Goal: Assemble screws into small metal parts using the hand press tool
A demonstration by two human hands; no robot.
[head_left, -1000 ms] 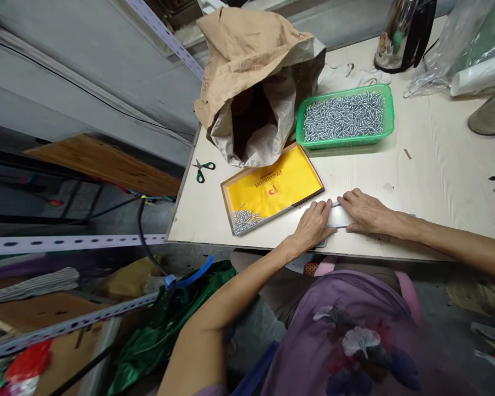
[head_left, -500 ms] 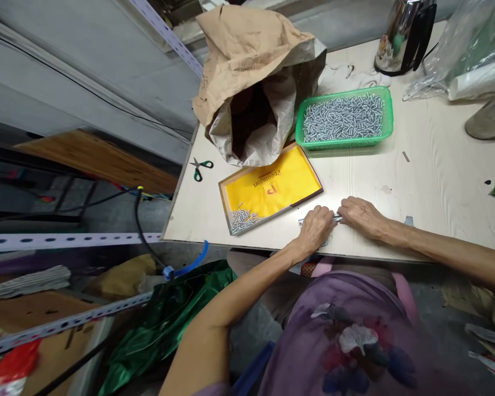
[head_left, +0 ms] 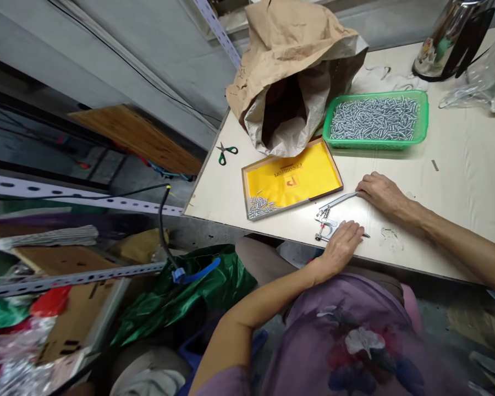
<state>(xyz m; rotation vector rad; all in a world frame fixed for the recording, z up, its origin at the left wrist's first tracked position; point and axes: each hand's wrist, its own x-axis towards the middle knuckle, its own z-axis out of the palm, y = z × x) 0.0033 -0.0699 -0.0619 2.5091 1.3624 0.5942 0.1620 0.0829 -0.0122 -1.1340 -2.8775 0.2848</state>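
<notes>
Silver hand-press pliers (head_left: 327, 215) lie at the front of the table with their handles spread apart and a small spring between them. My left hand (head_left: 341, 246) is closed over the lower handle, whose tip shows past the fingers. At the end of the upper handle, the fingers of my right hand (head_left: 380, 192) grip it. The jaw end of the pliers points left. Beyond it lies a shallow box (head_left: 293, 203) with a yellow lining (head_left: 309, 168) and a pile of small silvery metal pieces (head_left: 261, 207) in its near left corner.
Behind the box stands an open brown paper sack (head_left: 292, 38). A green basket (head_left: 375, 144) full of small metal pieces is right of it. Scissors (head_left: 226, 153) lie at the left edge, and a metal kettle (head_left: 445, 47) stands at the back. A perforated metal rail (head_left: 78, 279) runs at lower left.
The pliers' handles have gone from close together to spread apart, and my hands have moved away from each other. The view has shifted, so the table's things appear further right.
</notes>
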